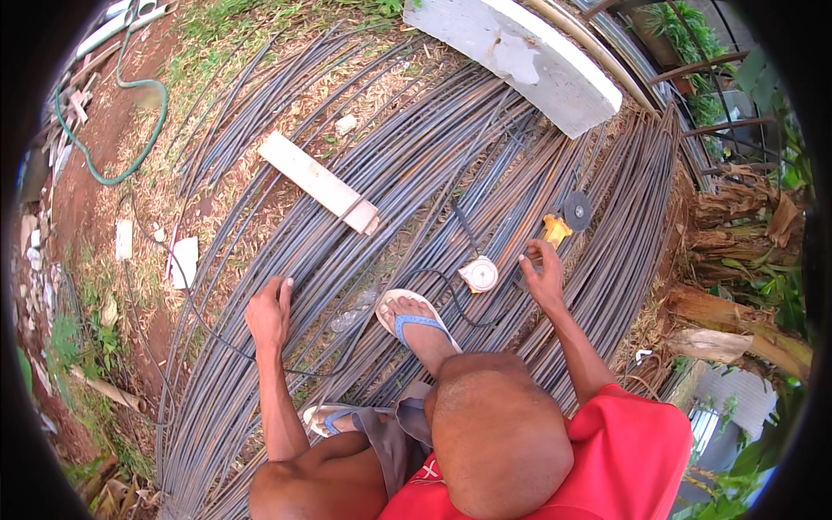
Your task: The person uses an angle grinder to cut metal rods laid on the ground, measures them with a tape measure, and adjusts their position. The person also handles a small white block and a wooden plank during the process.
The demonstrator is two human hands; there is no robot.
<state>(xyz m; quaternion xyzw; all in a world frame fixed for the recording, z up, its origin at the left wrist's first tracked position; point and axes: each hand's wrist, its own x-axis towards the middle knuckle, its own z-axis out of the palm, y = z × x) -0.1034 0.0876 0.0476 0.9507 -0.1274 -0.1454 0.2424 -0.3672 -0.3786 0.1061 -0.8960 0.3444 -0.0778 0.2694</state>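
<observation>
My left hand (269,308) is over long dark steel rebar (329,225) at left centre, fingers bent and pressed together; what they hold is hidden. My right hand (542,273) has loosely curved fingers apart beside a yellow angle grinder (556,227) with a dark disc, near its rear end. A round white tape measure (481,274) lies on the bars just left of that hand, with a black cord (459,308) looping around it. My sandalled foot (409,321) stands on the bars between my hands, knee bent upward.
A pale wooden board (312,178) lies across the bars. A white concrete slab (520,61) is at the top, a green hose (113,178) at upper left, white scraps (184,260) on the dirt. Dried plant trunks (737,338) and metal bars (719,130) line the right edge.
</observation>
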